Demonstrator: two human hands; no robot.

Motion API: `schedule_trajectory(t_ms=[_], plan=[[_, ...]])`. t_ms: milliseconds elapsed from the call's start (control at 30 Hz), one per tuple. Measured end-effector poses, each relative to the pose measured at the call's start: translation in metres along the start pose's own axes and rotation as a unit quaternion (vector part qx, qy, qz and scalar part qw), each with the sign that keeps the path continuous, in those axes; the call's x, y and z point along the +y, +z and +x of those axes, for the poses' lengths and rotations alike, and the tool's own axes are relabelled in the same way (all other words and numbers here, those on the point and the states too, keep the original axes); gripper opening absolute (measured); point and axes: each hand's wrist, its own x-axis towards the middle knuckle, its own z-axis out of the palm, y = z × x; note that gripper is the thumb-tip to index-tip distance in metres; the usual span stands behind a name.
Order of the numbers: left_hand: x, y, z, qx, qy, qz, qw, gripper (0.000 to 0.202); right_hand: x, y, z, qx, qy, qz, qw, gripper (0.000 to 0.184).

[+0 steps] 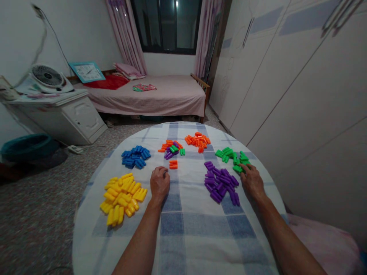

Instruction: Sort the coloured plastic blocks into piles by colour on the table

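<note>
My right hand (252, 179) reaches to the near right side of a pile of green plastic pieces (228, 153), its fingers pinched at a green piece (237, 168). My left hand (159, 183) rests on the cloth with curled fingers; whatever they hold, if anything, is hidden. Just beyond it lies a small orange group (173, 164). Farther back is a mixed heap of orange, purple and green pieces (171, 149). Purple pieces (220, 182) spread beside my right hand. Yellow pieces (123, 194) lie left of my left hand, with blue ones (135, 156) behind them.
Another orange pile (198, 141) sits near the far edge of the round table, on a checked tablecloth (195, 229). Beyond stand a bed (172, 95) and a white cabinet (83, 118) bearing a fan (47, 75). Tall wardrobe doors (286, 95) run along the right.
</note>
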Motion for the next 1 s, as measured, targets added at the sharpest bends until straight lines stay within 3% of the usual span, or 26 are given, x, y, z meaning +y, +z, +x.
schedule_trajectory(t_ms=[167, 267, 400, 467, 600, 700, 833, 1000], plan=[[0.0, 0.001, -0.001, 0.006, -0.002, 0.001, 1.0, 0.024, -0.011, -0.018, 0.012, -0.018, 0.034, -0.047, 0.998, 0.042], [0.001, 0.001, -0.001, 0.004, -0.007, 0.002, 1.0, 0.024, -0.039, -0.024, 0.03, -0.014, 0.014, -0.015, 1.0, 0.039], [0.002, 0.0, 0.0, 0.002, -0.01, 0.002, 1.0, 0.023, -0.114, -0.017, 0.058, -0.072, -0.103, 0.152, 0.98, 0.038], [0.001, 0.0, 0.0, 0.002, -0.01, 0.0, 1.0, 0.023, -0.16, -0.009, 0.068, -0.114, -0.13, 0.203, 0.964, 0.038], [0.002, 0.0, 0.0, 0.002, -0.006, -0.002, 1.0, 0.022, -0.242, 0.004, 0.078, -0.154, -0.055, 0.223, 0.961, 0.041], [0.003, 0.0, 0.0, 0.0, -0.009, -0.003, 1.0, 0.022, -0.282, 0.01, 0.083, -0.158, 0.006, 0.221, 0.962, 0.047], [0.004, -0.001, 0.001, -0.005, -0.013, -0.008, 1.0, 0.023, -0.305, 0.018, 0.088, -0.164, 0.031, 0.204, 0.965, 0.046], [0.004, 0.0, 0.0, -0.004, -0.014, -0.008, 1.0, 0.022, -0.301, 0.026, 0.09, -0.188, 0.015, 0.184, 0.965, 0.032]])
